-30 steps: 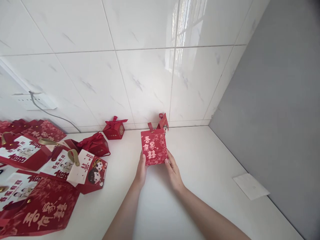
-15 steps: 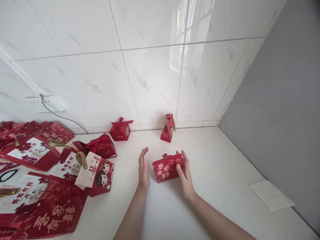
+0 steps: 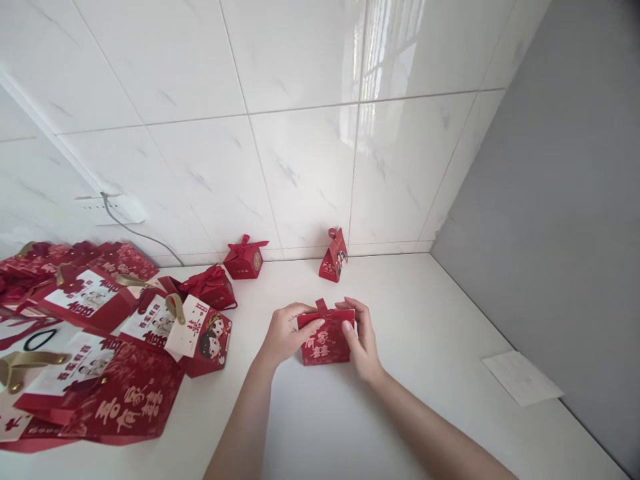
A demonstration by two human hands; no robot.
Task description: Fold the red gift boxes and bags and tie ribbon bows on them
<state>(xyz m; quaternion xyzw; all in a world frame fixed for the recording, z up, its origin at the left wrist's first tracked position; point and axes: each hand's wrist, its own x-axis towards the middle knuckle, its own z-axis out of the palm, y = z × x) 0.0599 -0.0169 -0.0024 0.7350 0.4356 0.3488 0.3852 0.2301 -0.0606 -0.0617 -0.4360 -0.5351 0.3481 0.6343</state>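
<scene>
A small red gift box (image 3: pixel 327 345) with gold characters on its front and a ribbon loop on top stands on the white table. My left hand (image 3: pixel 291 333) grips its left side, thumb on the front face and fingers behind. Around its right side, my right hand (image 3: pixel 364 340) holds it the same way, thumb in front. The fingertips behind the box are partly hidden. Beyond it, near the wall, stands a triangular red gift box (image 3: pixel 334 257) with a ribbon loop.
At the left lies a pile of red gift bags (image 3: pixel 135 400) and boxes. A red box with a bow (image 3: pixel 244 259) stands by the wall. A white paper (image 3: pixel 523 378) lies at the right, beside a grey panel (image 3: pixel 560 233). A cable (image 3: pixel 140 233) runs from a wall socket.
My left hand has moved right and closed on the gift box's left side. The box has turned to face me more squarely and stands straighter. My right hand keeps its hold.
</scene>
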